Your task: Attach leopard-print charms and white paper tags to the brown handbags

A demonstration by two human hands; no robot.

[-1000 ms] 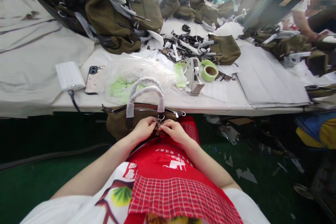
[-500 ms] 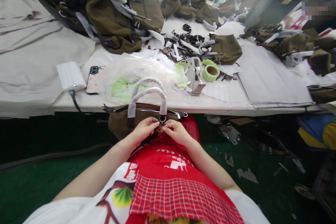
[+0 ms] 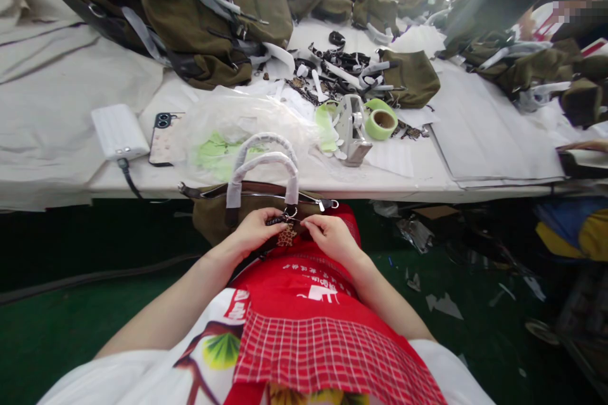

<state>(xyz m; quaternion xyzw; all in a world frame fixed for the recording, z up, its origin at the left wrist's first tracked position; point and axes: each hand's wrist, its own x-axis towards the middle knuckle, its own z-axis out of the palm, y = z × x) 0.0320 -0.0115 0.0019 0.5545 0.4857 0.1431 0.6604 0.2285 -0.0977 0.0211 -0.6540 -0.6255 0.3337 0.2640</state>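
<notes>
An olive handbag with an open zipper stands upright between my body and the table edge. Its two arched handles are wrapped in white covering. Below the right handle's ring hangs a small leopard-patterned charm. My left hand is closed on a short dark braided strap beside the charm. With thumb and forefinger, my right hand pinches the end of a thin cord that runs toward the ring. The cord's exact attachment is too small to make out.
On the table are a plastic bag, a tape dispenser, a green tape roll, a phone and a white power bank. Olive bags are piled behind, near dark straps. At right, another person's hand shows.
My hands have moved apart slightly; the charm now hangs in plain view between them. A thin cord is stretched to my right hand. The view has shifted a little.
</notes>
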